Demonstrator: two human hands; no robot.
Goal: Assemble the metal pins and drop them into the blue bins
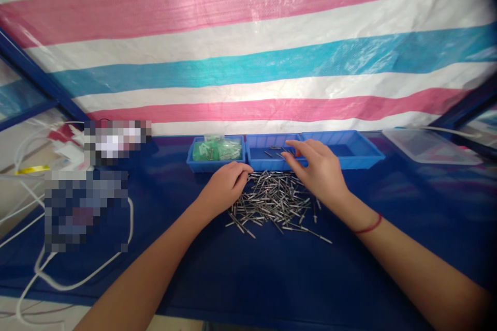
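A loose pile of metal blind rivets (274,199) lies on the blue table, with a few strays at its front right. At the pile's upper left edge is my left hand (227,185), its fingers curled and pressed together; whatever is between the fingertips is hidden. My right hand (321,171) hovers over the front of the middle blue bin (254,151), thumb and fingers apart, with nothing visible between them. Several rivets are scattered on that bin's floor beyond the fingertips.
A small blue bin (190,161) holding green and clear plastic bags (217,150) stands left of the middle one. To the right are another blue bin (359,152) and a translucent plastic lid (421,147). White cables (130,227) loop across the table's left side. Striped sheeting (248,72) hangs behind.
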